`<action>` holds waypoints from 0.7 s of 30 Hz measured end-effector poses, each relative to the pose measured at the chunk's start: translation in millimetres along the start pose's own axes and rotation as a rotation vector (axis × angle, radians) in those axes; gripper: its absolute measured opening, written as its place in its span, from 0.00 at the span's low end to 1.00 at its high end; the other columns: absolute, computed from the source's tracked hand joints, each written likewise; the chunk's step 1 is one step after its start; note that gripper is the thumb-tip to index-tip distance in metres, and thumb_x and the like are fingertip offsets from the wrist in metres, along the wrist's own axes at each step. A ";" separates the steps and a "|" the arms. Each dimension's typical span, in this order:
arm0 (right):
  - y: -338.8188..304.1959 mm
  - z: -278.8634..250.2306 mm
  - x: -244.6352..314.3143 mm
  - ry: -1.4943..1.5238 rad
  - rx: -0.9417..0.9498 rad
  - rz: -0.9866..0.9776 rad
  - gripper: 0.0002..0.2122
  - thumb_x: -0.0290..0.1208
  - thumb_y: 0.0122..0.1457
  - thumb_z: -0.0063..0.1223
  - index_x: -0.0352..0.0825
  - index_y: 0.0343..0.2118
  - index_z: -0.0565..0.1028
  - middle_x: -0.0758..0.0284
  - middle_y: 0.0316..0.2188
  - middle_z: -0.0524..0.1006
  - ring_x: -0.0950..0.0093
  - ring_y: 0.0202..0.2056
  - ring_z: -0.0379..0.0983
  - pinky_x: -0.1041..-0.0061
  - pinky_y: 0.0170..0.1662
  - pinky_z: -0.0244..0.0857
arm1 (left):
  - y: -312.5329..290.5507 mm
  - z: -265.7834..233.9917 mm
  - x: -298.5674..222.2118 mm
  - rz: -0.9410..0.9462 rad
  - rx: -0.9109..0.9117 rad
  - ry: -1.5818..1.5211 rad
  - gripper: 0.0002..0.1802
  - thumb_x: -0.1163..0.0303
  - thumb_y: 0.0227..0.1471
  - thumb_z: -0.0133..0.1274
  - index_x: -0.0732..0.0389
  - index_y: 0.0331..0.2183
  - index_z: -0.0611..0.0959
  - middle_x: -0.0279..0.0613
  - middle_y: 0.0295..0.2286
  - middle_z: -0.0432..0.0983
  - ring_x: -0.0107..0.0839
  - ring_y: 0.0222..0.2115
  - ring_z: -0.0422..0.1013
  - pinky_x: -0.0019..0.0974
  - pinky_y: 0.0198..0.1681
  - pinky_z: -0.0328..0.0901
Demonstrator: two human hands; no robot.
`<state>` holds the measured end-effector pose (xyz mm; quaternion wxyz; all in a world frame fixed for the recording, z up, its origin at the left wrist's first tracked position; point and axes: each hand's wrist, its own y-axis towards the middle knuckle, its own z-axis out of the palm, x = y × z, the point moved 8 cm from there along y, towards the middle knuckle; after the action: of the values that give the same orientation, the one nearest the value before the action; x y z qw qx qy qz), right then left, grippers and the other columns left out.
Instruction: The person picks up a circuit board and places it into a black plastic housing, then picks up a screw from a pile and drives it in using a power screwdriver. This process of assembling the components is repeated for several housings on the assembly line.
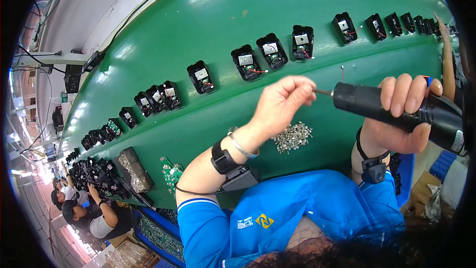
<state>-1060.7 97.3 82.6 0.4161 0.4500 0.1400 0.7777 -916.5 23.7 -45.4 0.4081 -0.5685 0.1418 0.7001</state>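
Observation:
In my right hand (405,97) is a black electric screwdriver (359,101), held nearly level with the fingers wrapped round its body. Its thin metal bit (324,92) points left toward my left hand (281,101). The left thumb and fingertips are pinched together right at the bit's tip; whatever they hold there is hidden. Below that hand a pile of small silver screws (293,137) lies on the green bench. Beyond both hands stand open black plastic housings (274,52), each with a metal plate and a short red wire with a white connector.
The row of housings runs along the green bench (233,7) both ways. At left are green circuit boards (171,172), a dark tray of small metal parts (133,169) and heaped black parts (94,176). Co-workers (99,213) sit at the left. A blue bin (407,176) stands at right.

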 end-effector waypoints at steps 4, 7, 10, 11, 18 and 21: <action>17.0 -16.9 5.2 -0.110 0.019 -0.090 0.22 0.38 0.48 0.46 0.37 0.46 0.58 0.71 0.24 0.63 0.78 0.24 0.59 0.77 0.27 0.55 | 26.0 -8.8 -58.0 0.607 -0.152 1.109 0.25 0.64 0.35 0.56 0.63 0.38 0.70 0.41 0.35 0.67 0.36 0.39 0.61 0.39 0.45 0.54; 23.4 -17.6 -40.0 -0.113 0.035 -0.087 0.18 0.32 0.49 0.42 0.36 0.45 0.59 0.69 0.25 0.66 0.76 0.25 0.60 0.74 0.29 0.55 | 44.5 -15.9 -55.1 0.646 -0.099 1.371 0.35 0.63 0.26 0.60 0.62 0.41 0.67 0.42 0.38 0.64 0.41 0.44 0.56 0.45 0.50 0.46; 25.0 -23.8 -62.9 -0.217 0.019 -0.097 0.17 0.29 0.49 0.41 0.35 0.44 0.60 0.68 0.25 0.66 0.75 0.25 0.61 0.72 0.30 0.56 | 64.0 -12.9 -48.0 0.659 -0.069 1.454 0.40 0.63 0.21 0.63 0.61 0.42 0.66 0.41 0.40 0.64 0.42 0.45 0.56 0.45 0.50 0.47; 24.8 -25.1 -69.2 -0.225 0.002 -0.092 0.16 0.27 0.49 0.40 0.35 0.43 0.60 0.67 0.24 0.67 0.74 0.24 0.61 0.71 0.29 0.57 | 68.6 -12.3 -45.0 0.664 -0.057 1.489 0.41 0.62 0.20 0.63 0.61 0.42 0.65 0.41 0.40 0.64 0.41 0.45 0.56 0.47 0.50 0.46; 22.6 -33.8 -89.9 -0.273 -0.006 -0.044 0.17 0.25 0.48 0.38 0.33 0.43 0.59 0.66 0.24 0.67 0.74 0.24 0.61 0.70 0.30 0.58 | 85.4 -9.3 -30.5 0.595 0.027 1.529 0.39 0.62 0.20 0.63 0.61 0.40 0.67 0.39 0.37 0.65 0.38 0.44 0.58 0.47 0.50 0.46; 21.6 -34.4 -93.5 -0.262 0.008 -0.042 0.17 0.26 0.48 0.37 0.33 0.43 0.59 0.66 0.24 0.67 0.74 0.24 0.61 0.70 0.30 0.58 | 86.7 -11.0 -28.6 0.609 0.012 1.491 0.38 0.62 0.20 0.63 0.61 0.39 0.68 0.40 0.35 0.65 0.38 0.43 0.58 0.47 0.50 0.46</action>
<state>-1076.8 17.1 21.8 0.4452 0.5463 0.0969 0.7029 -972.0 -49.6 -45.8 0.0001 -0.8202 0.5296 0.2163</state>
